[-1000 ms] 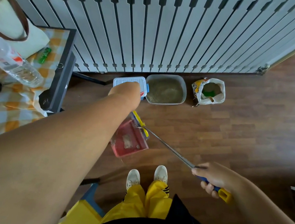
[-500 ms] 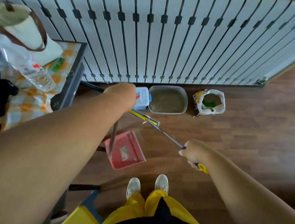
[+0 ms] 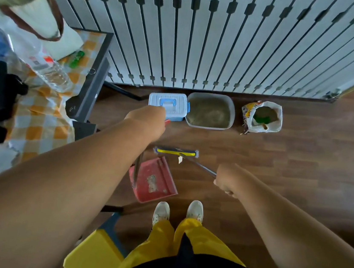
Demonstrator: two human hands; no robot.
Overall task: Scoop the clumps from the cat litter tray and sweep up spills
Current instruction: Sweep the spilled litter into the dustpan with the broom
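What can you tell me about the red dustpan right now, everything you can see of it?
The red dustpan is a flat plastic-looking scoop with raised side walls, sitting low over the wood floor just ahead of the shoes, its open mouth toward the broom head. A grey upright handle rises from it to the left hand, which grips the top. Pale litter debris lies inside. Whether it touches the floor is unclear.

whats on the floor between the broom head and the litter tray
Nothing: in the head view the stretch between the broom head and the litter tray is bare wood floor. The red dustpan lies on the near side of the broom.
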